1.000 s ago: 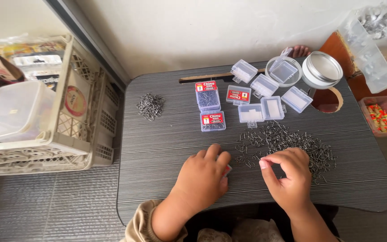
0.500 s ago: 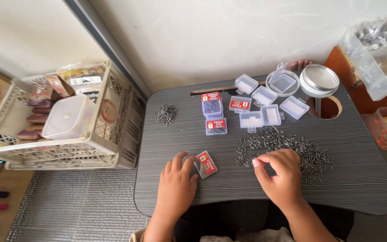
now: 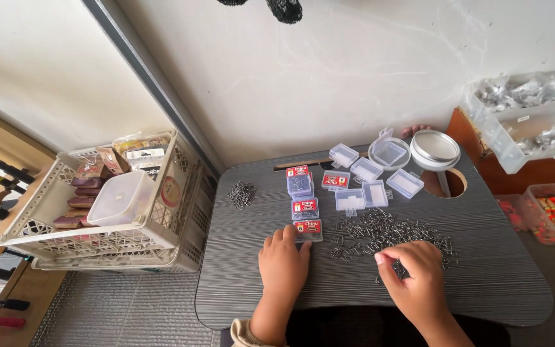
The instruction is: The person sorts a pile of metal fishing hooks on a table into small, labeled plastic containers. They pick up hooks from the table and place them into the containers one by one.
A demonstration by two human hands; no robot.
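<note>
My left hand (image 3: 283,262) lies flat on the dark striped table (image 3: 483,283), its fingertips touching a small clear box with a red label (image 3: 308,230). Above that box stands a row of similar labelled boxes (image 3: 302,193). My right hand (image 3: 416,277) rests curled at the near edge of a wide heap of small metal hooks (image 3: 387,232), thumb and forefinger pinched together; whether a hook is between them is too small to tell. Several open, empty clear boxes (image 3: 362,196) lie behind the heap.
A smaller pile of hooks (image 3: 242,194) sits at the table's far left. A round metal tin (image 3: 435,148) and a round hole (image 3: 446,183) are at the far right. A white plastic crate (image 3: 107,212) with packets stands left; clear bins (image 3: 534,122) right.
My left hand has pushed the red-labelled box forward into line under the other labelled boxes. The camera view has risen and pulled back. My right hand stays at the hook heap.
</note>
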